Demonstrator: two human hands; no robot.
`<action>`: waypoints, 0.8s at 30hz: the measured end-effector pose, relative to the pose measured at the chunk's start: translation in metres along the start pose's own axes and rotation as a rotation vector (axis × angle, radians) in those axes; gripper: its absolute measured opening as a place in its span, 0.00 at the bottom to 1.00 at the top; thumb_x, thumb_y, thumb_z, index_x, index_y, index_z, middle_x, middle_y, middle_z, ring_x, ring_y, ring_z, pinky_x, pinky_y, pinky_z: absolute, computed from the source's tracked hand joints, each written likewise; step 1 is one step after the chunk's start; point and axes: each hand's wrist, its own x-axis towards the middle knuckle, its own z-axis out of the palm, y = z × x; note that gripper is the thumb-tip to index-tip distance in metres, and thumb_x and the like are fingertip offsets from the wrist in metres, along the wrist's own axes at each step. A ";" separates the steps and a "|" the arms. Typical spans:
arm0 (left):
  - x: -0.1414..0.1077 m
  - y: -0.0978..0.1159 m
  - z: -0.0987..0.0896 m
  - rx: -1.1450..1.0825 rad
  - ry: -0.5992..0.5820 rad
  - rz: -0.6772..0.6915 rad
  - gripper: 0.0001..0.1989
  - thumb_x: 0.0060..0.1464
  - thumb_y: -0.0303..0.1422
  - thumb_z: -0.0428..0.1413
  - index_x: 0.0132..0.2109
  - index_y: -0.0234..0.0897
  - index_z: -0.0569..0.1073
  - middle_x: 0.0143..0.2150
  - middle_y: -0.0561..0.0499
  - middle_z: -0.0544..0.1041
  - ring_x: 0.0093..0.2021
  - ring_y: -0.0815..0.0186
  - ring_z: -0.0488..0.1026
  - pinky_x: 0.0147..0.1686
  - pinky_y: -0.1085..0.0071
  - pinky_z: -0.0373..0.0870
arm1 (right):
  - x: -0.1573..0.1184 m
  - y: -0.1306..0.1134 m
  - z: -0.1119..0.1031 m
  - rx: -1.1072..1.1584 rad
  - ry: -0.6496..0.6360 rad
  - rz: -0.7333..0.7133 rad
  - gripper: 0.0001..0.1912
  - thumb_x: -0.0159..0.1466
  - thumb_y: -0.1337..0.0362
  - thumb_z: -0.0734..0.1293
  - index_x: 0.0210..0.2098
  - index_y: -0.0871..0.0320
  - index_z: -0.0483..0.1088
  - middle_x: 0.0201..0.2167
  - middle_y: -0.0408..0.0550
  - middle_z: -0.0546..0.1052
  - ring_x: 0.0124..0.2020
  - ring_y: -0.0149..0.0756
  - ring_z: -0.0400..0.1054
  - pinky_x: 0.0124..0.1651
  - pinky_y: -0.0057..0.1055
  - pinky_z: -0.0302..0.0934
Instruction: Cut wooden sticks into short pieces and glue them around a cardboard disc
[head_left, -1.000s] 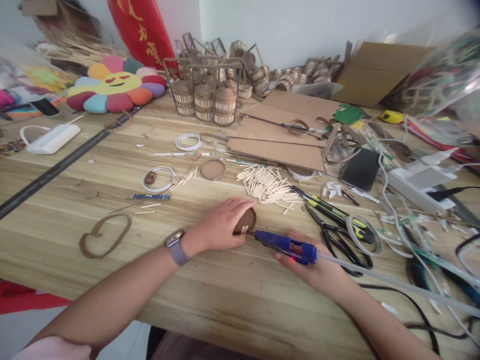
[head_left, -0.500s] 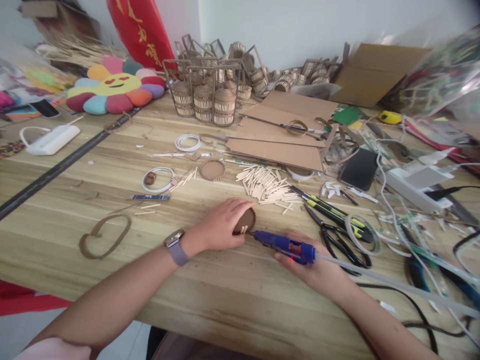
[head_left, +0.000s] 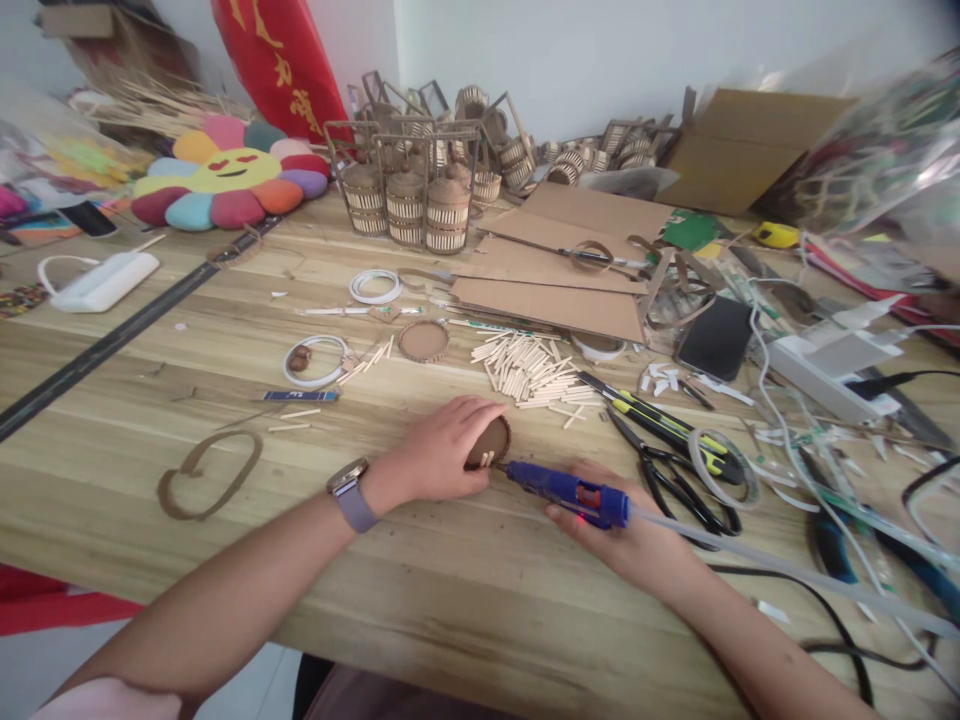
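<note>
My left hand (head_left: 442, 447), with a watch on its wrist, is closed around the edge of a small round cardboard disc (head_left: 493, 441) with a ridged rim. A couple of short wooden sticks (head_left: 487, 459) stand at the disc's near edge. In my right hand (head_left: 626, 525) is a blue glue gun (head_left: 566, 492), its red light lit and a long glue stick running out of the back. The gun's nozzle points left and meets the disc beside the sticks. Beyond the hands lies a pile of short wooden sticks (head_left: 529, 368). A second cardboard disc (head_left: 424, 341) rests farther back.
Scissors (head_left: 675, 485), a yellow-black utility knife (head_left: 660, 425) and a tape roll (head_left: 724, 468) lie to the right. Farther right are cables and a white power strip (head_left: 832, 375). Cardboard sheets (head_left: 555, 300) and small lidded baskets (head_left: 406, 210) stand behind. A brown strip loop (head_left: 210, 475) lies left.
</note>
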 end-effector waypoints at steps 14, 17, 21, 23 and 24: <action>0.000 0.000 0.000 0.003 -0.019 -0.017 0.36 0.45 0.26 0.55 0.63 0.32 0.58 0.63 0.36 0.66 0.62 0.50 0.62 0.62 0.50 0.60 | -0.005 0.011 -0.029 0.486 -0.182 0.489 0.25 0.58 0.41 0.66 0.27 0.59 0.72 0.23 0.49 0.76 0.20 0.32 0.64 0.23 0.28 0.60; 0.000 0.000 -0.001 0.012 -0.020 -0.021 0.35 0.46 0.26 0.55 0.63 0.30 0.59 0.63 0.35 0.65 0.63 0.50 0.61 0.63 0.51 0.60 | -0.005 0.014 -0.040 0.604 -0.493 0.530 0.30 0.53 0.37 0.67 0.27 0.62 0.72 0.25 0.50 0.76 0.22 0.30 0.64 0.23 0.26 0.58; 0.000 -0.001 0.000 0.030 -0.011 -0.019 0.35 0.46 0.27 0.54 0.63 0.31 0.58 0.64 0.36 0.65 0.63 0.51 0.60 0.64 0.52 0.59 | 0.001 0.011 -0.043 0.429 -0.554 0.532 0.30 0.57 0.36 0.63 0.28 0.60 0.70 0.22 0.45 0.71 0.22 0.30 0.63 0.25 0.26 0.57; 0.000 -0.001 0.001 0.032 -0.010 -0.015 0.35 0.46 0.27 0.54 0.63 0.30 0.58 0.63 0.36 0.65 0.63 0.51 0.61 0.63 0.52 0.59 | 0.003 0.008 -0.044 0.199 -0.519 0.472 0.30 0.60 0.37 0.59 0.25 0.59 0.69 0.18 0.42 0.67 0.20 0.29 0.59 0.23 0.26 0.51; 0.000 -0.001 0.001 0.031 -0.013 -0.014 0.35 0.46 0.27 0.54 0.63 0.30 0.59 0.63 0.35 0.65 0.63 0.51 0.61 0.63 0.52 0.60 | 0.004 0.006 -0.045 0.066 -0.494 0.446 0.29 0.61 0.38 0.58 0.23 0.58 0.67 0.17 0.41 0.65 0.19 0.29 0.57 0.22 0.26 0.49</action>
